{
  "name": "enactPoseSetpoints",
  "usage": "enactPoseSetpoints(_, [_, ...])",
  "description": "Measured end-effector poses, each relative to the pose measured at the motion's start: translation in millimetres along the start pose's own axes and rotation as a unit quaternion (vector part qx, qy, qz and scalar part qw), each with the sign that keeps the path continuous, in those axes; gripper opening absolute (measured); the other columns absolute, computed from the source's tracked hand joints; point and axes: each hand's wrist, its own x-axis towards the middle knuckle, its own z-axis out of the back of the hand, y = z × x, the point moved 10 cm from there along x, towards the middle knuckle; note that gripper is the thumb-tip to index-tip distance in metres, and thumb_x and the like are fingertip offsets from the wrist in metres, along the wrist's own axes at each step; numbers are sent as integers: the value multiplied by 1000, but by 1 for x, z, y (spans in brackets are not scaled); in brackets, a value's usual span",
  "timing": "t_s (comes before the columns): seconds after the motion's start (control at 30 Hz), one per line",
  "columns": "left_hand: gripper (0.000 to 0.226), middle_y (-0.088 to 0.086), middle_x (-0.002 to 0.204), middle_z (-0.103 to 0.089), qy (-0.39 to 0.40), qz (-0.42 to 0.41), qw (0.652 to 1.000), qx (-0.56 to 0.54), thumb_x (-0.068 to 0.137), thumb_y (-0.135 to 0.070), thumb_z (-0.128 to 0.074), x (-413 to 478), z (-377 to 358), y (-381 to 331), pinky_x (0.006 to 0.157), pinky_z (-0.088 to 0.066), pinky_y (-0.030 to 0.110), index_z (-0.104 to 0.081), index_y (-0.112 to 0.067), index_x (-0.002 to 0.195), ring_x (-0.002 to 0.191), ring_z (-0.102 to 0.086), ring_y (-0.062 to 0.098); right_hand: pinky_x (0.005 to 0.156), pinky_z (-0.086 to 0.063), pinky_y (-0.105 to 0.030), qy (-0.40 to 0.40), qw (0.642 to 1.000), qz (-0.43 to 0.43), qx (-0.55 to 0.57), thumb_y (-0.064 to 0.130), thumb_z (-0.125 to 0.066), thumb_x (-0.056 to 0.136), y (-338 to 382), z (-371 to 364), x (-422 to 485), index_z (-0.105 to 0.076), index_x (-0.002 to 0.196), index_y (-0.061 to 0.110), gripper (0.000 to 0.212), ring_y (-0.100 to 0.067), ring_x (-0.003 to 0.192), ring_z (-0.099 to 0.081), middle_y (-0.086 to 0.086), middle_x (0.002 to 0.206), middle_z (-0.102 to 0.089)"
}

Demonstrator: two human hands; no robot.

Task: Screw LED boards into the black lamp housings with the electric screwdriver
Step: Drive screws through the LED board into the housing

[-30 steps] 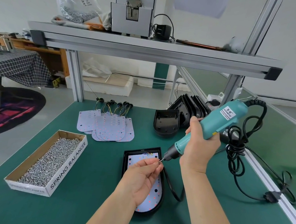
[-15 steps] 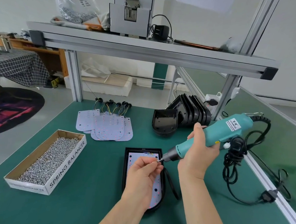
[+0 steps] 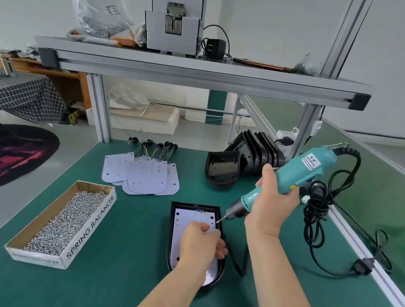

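LED board (image 3: 189, 220): where is it?

— I see it lying flat inside a black lamp case (image 3: 172, 234). The case is on the green table (image 3: 117, 285), right in front of me.

What is my left hand doing?

— My left hand (image 3: 200, 245) rests on top of the board, over its middle. The fingers are curled in. I cannot tell if they hold something.

And my right hand?

— My right hand (image 3: 270, 205) is wrapped tight round the blue screwdriver (image 3: 314, 165). The tool is tilted, with its tip down and to the left. A small screw (image 3: 217, 221) sits on the tip, at the top right corner of the board. I cannot tell if it touches the board.

What else do I see?

— A long box (image 3: 92, 227) full of screws is on the left. More boards (image 3: 148, 176) with wires lie behind the case. A row of black cases (image 3: 256, 152) stands to the right of them. The black cord (image 3: 317, 215) hangs in loops on the right.
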Motion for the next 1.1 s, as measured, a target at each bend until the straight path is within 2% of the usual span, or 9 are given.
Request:
enactPoseSetpoints(0.1, [19, 7, 71, -64, -8, -34, 977, 211, 93, -4, -39, 1, -1, -11, 45, -45, 25, -47, -12, 108, 52, -56, 16, 60, -48, -20, 10, 1000, 18, -11, 30, -72, 76, 9, -5, 4, -57, 74, 26, 16, -12, 61, -56, 1, 67, -59])
enactPoseSetpoints(0.2, [10, -2, 76, -49, -18, -91, 895, 436, 93, -4, -40, 6, -3, -28, 66, -41, 32, -42, -13, 95, 80, -52, 25, 61, -48, -22, 26, 998, 40, -32, 34, -72, 73, 17, -12, 5, -61, 67, 38, 14, -17, 64, -55, -5, 72, -59])
enactPoseSetpoints(0.27, [8, 0, 88, -55, -11, -101, 856, 507, 94, -10, -45, 7, -4, -34, 72, -39, 30, -40, -17, 95, 90, -57, 28, 61, -49, -24, 31, 997, 48, -42, 34, -72, 73, 18, -15, 6, -62, 64, 40, 15, -17, 63, -55, -4, 70, -59])
enactPoseSetpoints(0.33, [10, 2, 108, -64, -11, -118, 813, 570, 94, -15, -50, 7, -5, -39, 74, -37, 30, -43, -20, 100, 102, -63, 28, 61, -49, -25, 31, 997, 49, -47, 32, -72, 75, 15, -16, 8, -61, 66, 33, 14, -17, 62, -55, -2, 68, -60])
enactPoseSetpoints(0.43, [23, 1, 108, -66, -20, -140, 778, 612, 94, -18, -55, 10, -5, -39, 70, -36, 31, -43, -18, 114, 93, -63, 26, 58, -48, -25, 49, 995, 57, -64, 31, -72, 77, 7, -20, 8, -55, 73, 22, 19, -15, 60, -53, 4, 65, -57])
enactPoseSetpoints(0.5, [30, 0, 94, -64, -20, -146, 776, 613, 93, -17, -57, 13, -6, -38, 67, -35, 30, -38, -18, 117, 80, -55, 25, 56, -47, -24, 58, 993, 63, -78, 29, -72, 79, 0, -22, 6, -53, 72, 20, 22, -12, 58, -51, 10, 62, -55])
enactPoseSetpoints(0.57, [36, -2, 86, -57, -10, -144, 784, 604, 91, -15, -57, 16, -6, -37, 67, -38, 31, -37, -19, 121, 79, -54, 26, 56, -46, -22, 64, 992, 67, -90, 27, -73, 80, -9, -24, 4, -53, 71, 20, 23, -9, 56, -50, 14, 59, -54])
enactPoseSetpoints(0.73, [42, -2, 95, -64, 7, -126, 806, 579, 86, -15, -56, 23, -3, -35, 70, -43, 33, -39, -24, 124, 87, -60, 26, 57, -46, -24, 81, 988, 71, -112, 27, -72, 79, -28, -28, -4, -56, 71, 24, 18, -9, 54, -51, 15, 58, -56])
enactPoseSetpoints(1.1, [40, -2, 94, -63, 16, -120, 799, 589, 89, -22, -59, 26, -4, -33, 70, -44, 34, -38, -24, 122, 89, -61, 25, 55, -47, -22, 88, 987, 62, -120, 27, -72, 79, -38, -34, 0, -56, 72, 24, 18, -9, 54, -52, 13, 59, -57])
